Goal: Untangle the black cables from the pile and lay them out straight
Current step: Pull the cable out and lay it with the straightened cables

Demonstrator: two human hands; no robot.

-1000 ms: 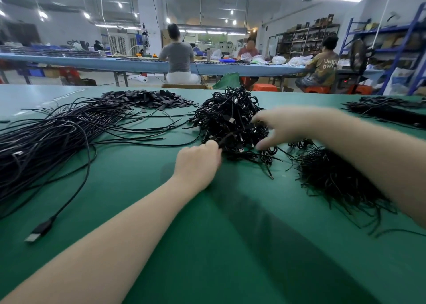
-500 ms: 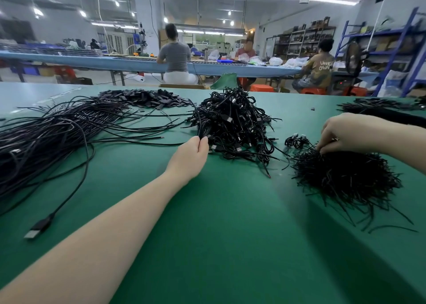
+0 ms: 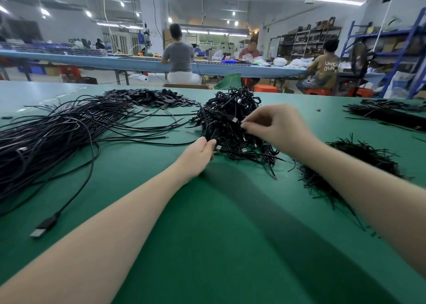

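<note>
Both forearms reach forward over the green bench (image 3: 207, 246) and meet at the tangled pile of black cables (image 3: 230, 117), which lies in the middle of the bench, a little beyond the hands. The left arm comes in from the lower left, almost straight, with the wrist resting low near the cloth. The left hand (image 3: 198, 152) is at the near left edge of the pile; its fingers are curled and it grips a black cable there. The right arm comes from the lower right and is held higher, with the wrist bent a little downward. The right hand (image 3: 274, 126) is above the right side of the pile, fingers bent and the tips brought together in a pinch; it seems to hold something thin, but I cannot tell what exactly it is.

To the left, a big bundle of long cables (image 3: 57, 135) lies spread out, and one USB plug (image 3: 43, 226) from it lies near the front edge. To the right of the pile, partly under the right forearm, there is a heap of short black pieces (image 3: 359, 156).
</note>
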